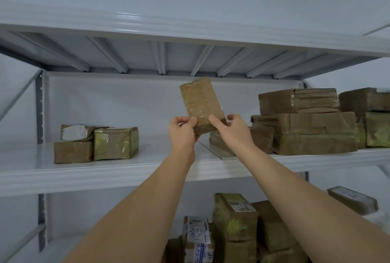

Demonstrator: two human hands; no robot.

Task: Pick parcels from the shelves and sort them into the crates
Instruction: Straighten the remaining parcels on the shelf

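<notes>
The white metal shelf [130, 170] carried taped brown parcels: a small cluster at its left [96, 143] and a larger stack at its right [312, 123]. The lower shelf held more parcels [234, 220], some with printed labels. No crate was in view.

Both hands were raised in front of the shelf. The left hand [182, 134] pinched the lower left edge of a small brown parcel [200, 102] wrapped in clear tape, its fingers [191, 121] curled round that edge. The right hand [233, 130] gripped the lower right edge, thumb across the front face and fingers behind. The parcel stood upright, slightly tilted, above both hands and clear of the shelf.
</notes>
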